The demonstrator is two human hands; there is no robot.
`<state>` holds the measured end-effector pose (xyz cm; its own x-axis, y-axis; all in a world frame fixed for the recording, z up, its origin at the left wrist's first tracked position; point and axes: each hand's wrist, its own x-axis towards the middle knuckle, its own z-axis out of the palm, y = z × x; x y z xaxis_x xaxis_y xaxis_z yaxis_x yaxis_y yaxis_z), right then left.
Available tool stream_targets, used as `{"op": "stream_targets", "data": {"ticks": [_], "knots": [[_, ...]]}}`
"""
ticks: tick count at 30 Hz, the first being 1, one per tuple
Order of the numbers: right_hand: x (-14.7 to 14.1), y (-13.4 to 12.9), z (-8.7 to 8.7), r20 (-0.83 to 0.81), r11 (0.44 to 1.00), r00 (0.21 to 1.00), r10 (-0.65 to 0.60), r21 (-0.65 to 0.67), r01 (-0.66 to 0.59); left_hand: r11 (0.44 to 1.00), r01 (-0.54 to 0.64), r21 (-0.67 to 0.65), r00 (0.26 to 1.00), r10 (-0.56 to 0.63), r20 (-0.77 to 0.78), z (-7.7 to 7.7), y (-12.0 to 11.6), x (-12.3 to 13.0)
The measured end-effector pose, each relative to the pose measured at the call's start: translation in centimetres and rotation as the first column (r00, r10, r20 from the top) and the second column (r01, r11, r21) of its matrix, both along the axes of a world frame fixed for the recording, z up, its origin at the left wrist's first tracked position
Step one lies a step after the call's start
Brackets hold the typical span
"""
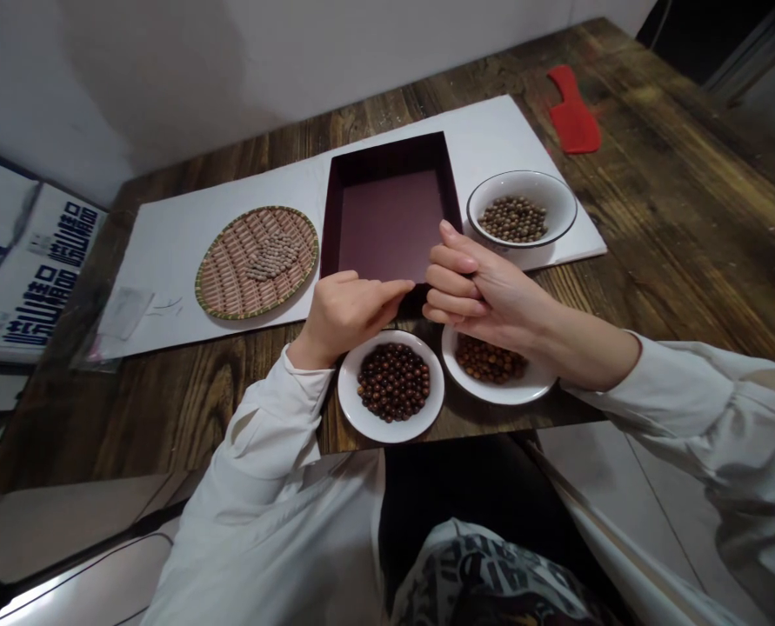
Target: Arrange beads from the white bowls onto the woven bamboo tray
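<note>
Well, the likeliest trouble lies in how low the hands sit over loose beads: a knock from a wrist or a white sleeve [276, 435] could, I'd judge, jolt the round white ceramic plate [390, 432] of dark brown wooden beads [393, 382] or the round white ceramic plate [531, 387] of lighter brown wooden beads [490, 361], sending them rolling across the dark plank table [687, 261]. A careless push could also shift the open maroon rectangular box [387, 222], which rests on a white sheet [544, 148] beside a round woven bamboo tray [314, 261] of pale beads [273, 256] and a white bowl [521, 172] of speckled tan beads [512, 219]. The left hand [344, 317] is half curled, its forefinger reaching out over the box's near edge. The right hand [471, 291] is loosely curved, with its fingers slightly apart and pointing back towards the left, directly above the lighter beads. The hands nearly meet at that edge, but whether either one pinches a small bead is hidden, so I cannot tell.
</note>
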<state>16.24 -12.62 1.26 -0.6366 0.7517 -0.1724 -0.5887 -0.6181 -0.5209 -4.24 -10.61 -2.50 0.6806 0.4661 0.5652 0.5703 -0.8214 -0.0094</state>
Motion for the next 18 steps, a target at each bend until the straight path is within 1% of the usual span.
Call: {"op": "stream_targets", "data": {"ticks": [2,3,5,7,9,11,13,15,18], "knots": [[0.0,0.0,0.1,0.008,1.0,1.0,0.006,0.006,-0.006,0.999,0.0,-0.05,1.0,0.0,0.005,0.5,0.0,0.0],[0.0,0.0,0.1,0.013,1.0,1.0,0.011,0.009,-0.011,0.996,0.0,-0.087,1.0,0.001,0.01,0.9,-0.1,-0.1],[0.0,-0.1,0.1,0.025,1.0,0.999,0.024,0.013,-0.024,0.982,-0.007,-0.187,0.999,0.013,0.031,2.4,-0.7,-0.4],[0.0,-0.1,0.1,0.035,0.999,0.999,0.038,0.012,-0.039,0.961,-0.077,-0.265,0.994,0.094,0.054,4.4,-1.9,-0.9],[0.1,-0.2,0.0,0.034,0.999,0.998,0.049,0.015,-0.049,0.942,-0.129,-0.31,0.991,0.133,-0.006,6.1,-3.5,-1.7],[0.1,-0.1,-0.2,0.022,0.998,0.998,0.06,0.024,-0.06,0.925,-0.147,-0.351,0.987,0.115,-0.112,7.1,-5.1,-2.6],[0.1,-0.1,-0.3,0.013,0.996,0.997,0.081,0.032,-0.081,0.909,-0.165,-0.383,0.972,0.084,-0.22,7.3,-6.6,-3.5],[0.1,-0.1,-0.4,0.019,0.994,0.994,0.109,0.029,-0.109,0.901,-0.173,-0.398,0.955,0.055,-0.292,6.9,-7.6,-4.2],[0.2,-0.1,-0.3,0.033,0.99,0.99,0.139,0.018,-0.14,0.886,-0.244,-0.395,0.907,0.064,-0.417,6.4,-8.5,-4.6]]}}
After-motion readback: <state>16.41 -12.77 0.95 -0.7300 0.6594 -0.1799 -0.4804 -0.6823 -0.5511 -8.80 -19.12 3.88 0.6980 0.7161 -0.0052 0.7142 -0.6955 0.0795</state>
